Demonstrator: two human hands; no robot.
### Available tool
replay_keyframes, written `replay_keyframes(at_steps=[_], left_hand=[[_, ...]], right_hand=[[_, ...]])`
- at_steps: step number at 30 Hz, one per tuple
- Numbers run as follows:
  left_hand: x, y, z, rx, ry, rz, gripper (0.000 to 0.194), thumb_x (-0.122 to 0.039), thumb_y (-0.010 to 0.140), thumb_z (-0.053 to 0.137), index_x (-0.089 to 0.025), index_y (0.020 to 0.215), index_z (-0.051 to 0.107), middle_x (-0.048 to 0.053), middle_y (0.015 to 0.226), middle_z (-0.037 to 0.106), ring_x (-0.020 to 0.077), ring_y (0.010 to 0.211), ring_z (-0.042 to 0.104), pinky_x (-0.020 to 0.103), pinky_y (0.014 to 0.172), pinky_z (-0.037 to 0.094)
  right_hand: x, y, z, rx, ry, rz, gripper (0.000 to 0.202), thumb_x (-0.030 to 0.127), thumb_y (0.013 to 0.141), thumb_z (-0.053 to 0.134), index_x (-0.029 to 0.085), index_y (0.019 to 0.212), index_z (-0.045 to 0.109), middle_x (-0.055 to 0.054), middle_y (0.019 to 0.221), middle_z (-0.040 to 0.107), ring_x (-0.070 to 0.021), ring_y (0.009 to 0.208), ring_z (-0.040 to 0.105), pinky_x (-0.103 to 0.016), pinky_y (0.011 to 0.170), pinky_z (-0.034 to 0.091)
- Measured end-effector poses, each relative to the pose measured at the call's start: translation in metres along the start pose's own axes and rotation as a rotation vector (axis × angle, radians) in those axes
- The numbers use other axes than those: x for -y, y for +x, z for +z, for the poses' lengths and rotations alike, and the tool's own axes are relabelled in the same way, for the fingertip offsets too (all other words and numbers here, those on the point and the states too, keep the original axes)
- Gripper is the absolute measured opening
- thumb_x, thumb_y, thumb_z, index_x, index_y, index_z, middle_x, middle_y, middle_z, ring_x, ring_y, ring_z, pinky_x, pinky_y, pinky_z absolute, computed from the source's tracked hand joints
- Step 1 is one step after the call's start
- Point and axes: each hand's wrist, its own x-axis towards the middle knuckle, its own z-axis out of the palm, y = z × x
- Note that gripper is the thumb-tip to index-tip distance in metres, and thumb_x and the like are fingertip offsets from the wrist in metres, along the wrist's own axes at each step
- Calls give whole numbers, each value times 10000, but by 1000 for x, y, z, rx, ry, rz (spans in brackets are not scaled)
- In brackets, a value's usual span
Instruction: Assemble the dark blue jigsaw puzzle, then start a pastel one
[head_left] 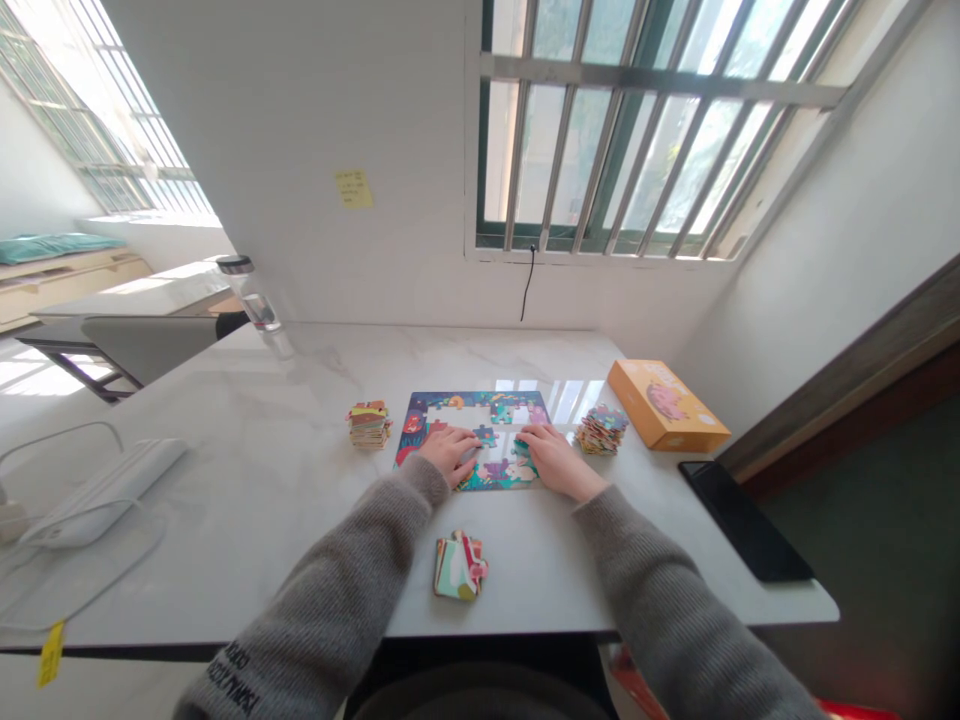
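Extended up from the lower frame, the left hand (448, 453) and right hand (556, 460) curl palm-down, whether gripping pieces I cannot tell, over the partly assembled jigsaw puzzle (495, 471) at centre frame, a dark-blue puzzle piece (487, 436) between them.

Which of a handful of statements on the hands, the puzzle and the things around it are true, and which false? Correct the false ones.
1. The left hand and the right hand are both at the puzzle. True.
2. The puzzle has no gaps. False: white gaps show inside its border.
3. A left stack of pieces and a right stack of pieces flank the puzzle. True.
4. The orange box stands left of the puzzle. False: the orange box is to its right, beyond the right stack of pieces.
5. A third pile of pieces lies nearer the person than the puzzle. True.
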Motion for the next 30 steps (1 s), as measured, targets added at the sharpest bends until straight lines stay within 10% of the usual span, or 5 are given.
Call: replay_keyframes(at_steps=[9, 20, 30], left_hand=[[-6, 10, 1, 37, 179, -51, 399, -418, 954, 543, -378, 1348, 591, 42, 1466, 524, 296, 1262, 491, 505, 1072, 363], [-7, 9, -20, 73, 168, -94, 268, -382, 948, 565, -306, 1189, 651, 35, 1346, 631, 272, 1243, 518, 475, 1059, 365], [-8, 70, -27, 3, 162, -87, 301, -291, 913, 612, -237, 1208, 635, 69, 1255, 658, 276, 1190, 563, 422, 997, 438]], right_hand=[[8, -2, -4, 8, 0, 43, 370, 101, 955, 481, 171, 1297, 603, -123, 1314, 600, -258, 1221, 518, -406, 1061, 430], [8, -3, -7, 20, 22, 52, 383, 94, 959, 440, 159, 1301, 600, -117, 1324, 596, -256, 1234, 503, -401, 1073, 420], [9, -3, -7, 24, 10, 52, 379, 96, 965, 431, 155, 1301, 596, -128, 1317, 594, -252, 1221, 504, -394, 1058, 418]])
